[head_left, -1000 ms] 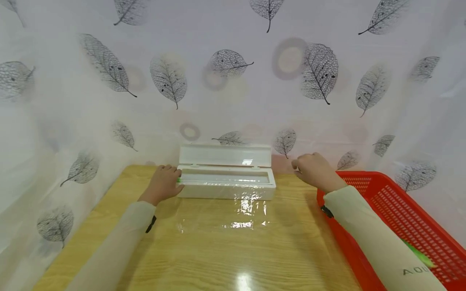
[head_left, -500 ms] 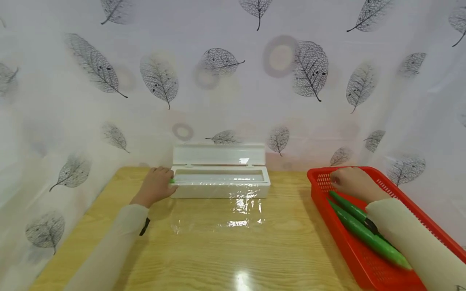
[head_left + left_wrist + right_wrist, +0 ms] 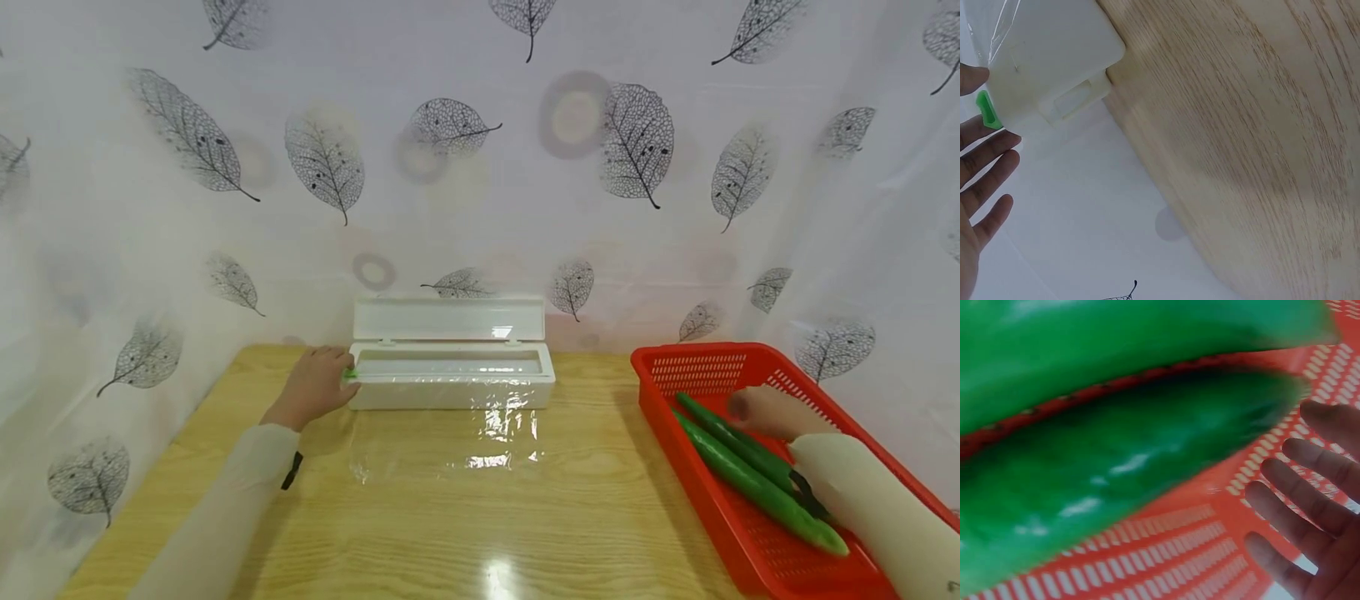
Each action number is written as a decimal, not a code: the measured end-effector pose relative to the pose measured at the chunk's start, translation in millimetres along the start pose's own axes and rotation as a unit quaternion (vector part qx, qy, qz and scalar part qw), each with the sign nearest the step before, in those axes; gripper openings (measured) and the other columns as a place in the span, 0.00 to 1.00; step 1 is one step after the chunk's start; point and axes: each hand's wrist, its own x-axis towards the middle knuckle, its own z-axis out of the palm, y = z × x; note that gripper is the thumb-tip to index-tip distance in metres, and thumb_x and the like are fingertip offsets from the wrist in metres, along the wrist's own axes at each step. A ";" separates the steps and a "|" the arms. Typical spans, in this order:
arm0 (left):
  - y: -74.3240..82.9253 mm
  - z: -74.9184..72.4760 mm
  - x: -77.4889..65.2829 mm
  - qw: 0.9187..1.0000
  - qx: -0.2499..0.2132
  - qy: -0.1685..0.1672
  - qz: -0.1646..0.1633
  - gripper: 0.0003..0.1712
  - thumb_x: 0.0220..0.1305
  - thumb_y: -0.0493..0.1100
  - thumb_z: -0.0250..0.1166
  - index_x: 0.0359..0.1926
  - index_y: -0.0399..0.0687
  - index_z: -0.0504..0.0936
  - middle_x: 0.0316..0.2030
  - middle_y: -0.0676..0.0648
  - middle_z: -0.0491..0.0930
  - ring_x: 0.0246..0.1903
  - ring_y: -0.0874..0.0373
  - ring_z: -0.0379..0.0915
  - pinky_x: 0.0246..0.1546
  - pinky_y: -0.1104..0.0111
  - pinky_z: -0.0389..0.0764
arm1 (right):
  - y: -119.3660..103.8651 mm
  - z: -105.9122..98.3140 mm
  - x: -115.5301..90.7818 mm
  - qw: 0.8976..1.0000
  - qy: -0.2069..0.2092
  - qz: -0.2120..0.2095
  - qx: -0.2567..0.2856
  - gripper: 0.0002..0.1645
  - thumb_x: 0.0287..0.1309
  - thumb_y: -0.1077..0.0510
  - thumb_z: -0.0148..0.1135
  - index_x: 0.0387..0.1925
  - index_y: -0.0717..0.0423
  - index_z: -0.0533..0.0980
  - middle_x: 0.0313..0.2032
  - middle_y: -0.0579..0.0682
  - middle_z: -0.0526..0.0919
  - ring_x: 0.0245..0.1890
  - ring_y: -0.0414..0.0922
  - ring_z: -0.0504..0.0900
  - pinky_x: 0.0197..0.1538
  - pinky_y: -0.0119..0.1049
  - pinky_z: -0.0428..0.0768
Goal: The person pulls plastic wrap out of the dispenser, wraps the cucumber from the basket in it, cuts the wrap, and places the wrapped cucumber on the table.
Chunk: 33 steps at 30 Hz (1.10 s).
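Note:
My left hand (image 3: 311, 387) is at the left end of a white cling film dispenser (image 3: 450, 393), its lid up. A small green slide cutter (image 3: 989, 110) sits between that thumb and index finger, pinched at the box edge, while the other fingers stay fairly straight. Clear cling film (image 3: 495, 442) stretches from the dispenser over the table. Inside a red plastic basket (image 3: 652, 392), my right hand (image 3: 772, 412) hovers beside two long green cucumbers (image 3: 757, 487). Its fingers (image 3: 1297, 515) are spread and straight, apart from the cucumber (image 3: 1122, 469).
The wooden table (image 3: 600, 517) carries the dispenser on its far side and the basket on the right. A translucent leaf-patterned curtain (image 3: 480, 208) hangs behind and to the left.
My right hand has moved right from above the table, over the basket's edge and down into it, uncovering the cucumbers. The left hand has stayed at the dispenser's end.

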 end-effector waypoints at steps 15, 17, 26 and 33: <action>5.0 -3.6 -3.1 1.000 -0.006 -0.006 -0.013 0.14 0.50 0.45 0.70 0.32 0.39 0.79 0.34 0.42 0.81 0.38 0.45 0.77 0.46 0.49 0.76 | 11.7 16.4 -2.0 0.998 -0.052 -0.006 0.030 0.25 0.47 0.53 0.69 0.42 0.68 0.75 0.36 0.58 0.81 0.28 0.40 0.75 0.31 0.38 0.76; 5.6 -5.0 -2.4 1.000 -0.007 -0.007 -0.014 0.14 0.50 0.45 0.70 0.33 0.39 0.79 0.35 0.41 0.81 0.39 0.45 0.77 0.47 0.49 0.75 | 11.1 17.9 -2.3 0.998 -0.051 -0.002 0.027 0.27 0.47 0.52 0.69 0.43 0.68 0.75 0.38 0.61 0.81 0.30 0.43 0.77 0.33 0.41 0.78; 7.0 -6.2 -1.1 1.000 -0.009 -0.005 -0.013 0.14 0.50 0.45 0.70 0.33 0.39 0.79 0.33 0.42 0.81 0.36 0.46 0.77 0.46 0.50 0.76 | 10.6 18.1 -5.5 0.999 -0.035 -0.002 0.015 0.31 0.46 0.51 0.70 0.45 0.71 0.74 0.42 0.66 0.80 0.40 0.59 0.80 0.42 0.55 0.79; 5.2 -3.7 -2.8 1.000 -0.005 -0.001 -0.015 0.13 0.50 0.45 0.70 0.31 0.40 0.79 0.31 0.43 0.81 0.35 0.47 0.77 0.45 0.50 0.77 | 8.4 9.7 -3.8 0.999 -0.025 -0.002 0.020 0.32 0.45 0.50 0.70 0.46 0.70 0.74 0.40 0.62 0.82 0.32 0.47 0.79 0.36 0.46 0.80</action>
